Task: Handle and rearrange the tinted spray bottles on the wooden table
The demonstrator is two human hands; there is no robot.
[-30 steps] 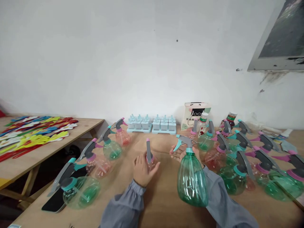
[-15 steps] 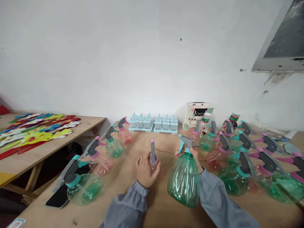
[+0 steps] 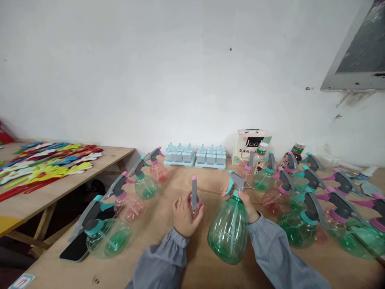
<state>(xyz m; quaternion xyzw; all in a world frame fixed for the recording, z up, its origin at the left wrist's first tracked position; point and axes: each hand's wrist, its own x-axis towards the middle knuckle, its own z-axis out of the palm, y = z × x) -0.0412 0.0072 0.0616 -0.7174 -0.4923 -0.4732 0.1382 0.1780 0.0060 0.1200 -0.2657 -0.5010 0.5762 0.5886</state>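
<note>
My left hand [image 3: 187, 216] wraps round a small pink spray bottle [image 3: 195, 196] that stands on the table; its grey and pink trigger head rises above my fingers, and most of its body is hidden. Gripped at the neck by my right hand [image 3: 245, 202] is a larger green spray bottle [image 3: 229, 233], tilted with its base swung toward the left. Its teal and grey head [image 3: 236, 182] points up and left. Behind my fingers the far side of the neck is hidden.
Several green and pink spray bottles [image 3: 299, 220] crowd the right side. More spray bottles [image 3: 110, 237] line the left, beside a black phone [image 3: 75, 247]. Pale blue popsicle molds [image 3: 210, 157] and a paper bag [image 3: 251, 148] stand by the wall. Colourful gloves [image 3: 51, 170] cover another table.
The green spray bottle has tilted further, its base moving left and its head slightly right. My left hand keeps its hold on the pink one. The view has shifted slightly.
</note>
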